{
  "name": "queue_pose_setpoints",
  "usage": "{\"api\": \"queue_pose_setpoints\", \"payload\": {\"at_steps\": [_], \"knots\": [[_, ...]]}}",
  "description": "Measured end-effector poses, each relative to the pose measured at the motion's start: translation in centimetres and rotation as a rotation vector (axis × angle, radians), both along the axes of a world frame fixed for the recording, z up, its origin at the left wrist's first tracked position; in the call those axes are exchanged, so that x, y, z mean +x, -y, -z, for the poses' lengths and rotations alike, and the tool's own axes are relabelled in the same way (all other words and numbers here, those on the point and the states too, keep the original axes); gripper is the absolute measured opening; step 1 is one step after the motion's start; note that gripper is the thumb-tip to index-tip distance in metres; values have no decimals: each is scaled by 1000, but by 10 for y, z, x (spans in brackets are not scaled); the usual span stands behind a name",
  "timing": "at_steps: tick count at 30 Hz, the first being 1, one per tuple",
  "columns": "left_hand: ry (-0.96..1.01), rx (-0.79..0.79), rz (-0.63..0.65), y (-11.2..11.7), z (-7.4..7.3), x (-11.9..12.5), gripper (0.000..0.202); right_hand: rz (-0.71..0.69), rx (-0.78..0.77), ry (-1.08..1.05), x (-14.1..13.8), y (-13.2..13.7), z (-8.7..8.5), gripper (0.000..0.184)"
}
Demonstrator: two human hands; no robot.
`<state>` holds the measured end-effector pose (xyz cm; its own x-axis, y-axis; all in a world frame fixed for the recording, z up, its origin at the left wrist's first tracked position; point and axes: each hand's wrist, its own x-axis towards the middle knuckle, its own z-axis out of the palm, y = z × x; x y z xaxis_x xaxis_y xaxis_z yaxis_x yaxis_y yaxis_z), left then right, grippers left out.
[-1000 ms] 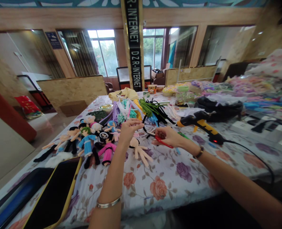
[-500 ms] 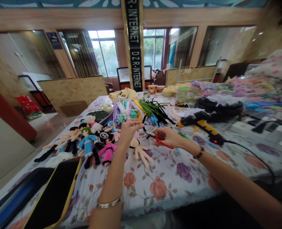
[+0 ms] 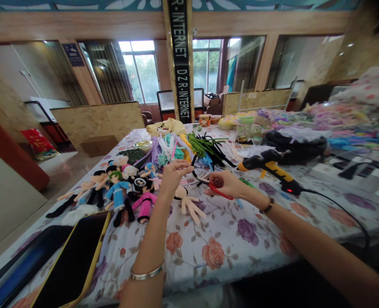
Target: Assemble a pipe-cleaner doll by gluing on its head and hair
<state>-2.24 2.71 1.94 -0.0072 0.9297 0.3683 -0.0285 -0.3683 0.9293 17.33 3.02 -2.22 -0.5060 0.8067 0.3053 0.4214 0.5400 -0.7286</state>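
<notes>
My left hand pinches a short black pipe cleaner, held upright at the fingertips. In my right hand is a pair of scissors with red handles; its blades point left toward the lower end of the black piece. Whether the blades touch it is too small to tell. Below the hands lies a pale, unfinished doll body, its upper part partly hidden by my left hand. Several finished dolls lie to the left, among them one in blue and one in pink.
Bundled colored pipe cleaners lie behind my hands. To the right, a yellow-and-black glue gun shows a red light and trails a cable. A yellow-cased phone is at the front left. A black bag sits farther back right.
My right hand and the scissors have shifted very slightly. My left hand keeps the black pipe cleaner in the same place.
</notes>
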Motion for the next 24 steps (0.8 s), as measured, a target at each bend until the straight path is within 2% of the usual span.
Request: {"api": "queue_pose_setpoints", "payload": {"at_steps": [4, 9, 12, 14, 19, 24], "knots": [[-3, 0, -3, -1, 1, 0, 15, 7, 4, 20, 0, 1, -2, 40], [21, 17, -47, -6, 5, -2, 14, 14, 143, 86, 2, 0, -2, 39], [127, -52, -71, -10, 7, -3, 18, 13, 235, 106, 1, 0, -1, 36], [200, -109, -68, -11, 8, -3, 23, 68, 325, 105, 0, 0, -1, 35], [271, -156, -28, -9, 7, 3, 31, 357, 561, 138, -2, 0, 1, 35], [403, -237, 87, -2, 5, 10, 33, 398, 670, 123, -3, 0, 5, 33]]}}
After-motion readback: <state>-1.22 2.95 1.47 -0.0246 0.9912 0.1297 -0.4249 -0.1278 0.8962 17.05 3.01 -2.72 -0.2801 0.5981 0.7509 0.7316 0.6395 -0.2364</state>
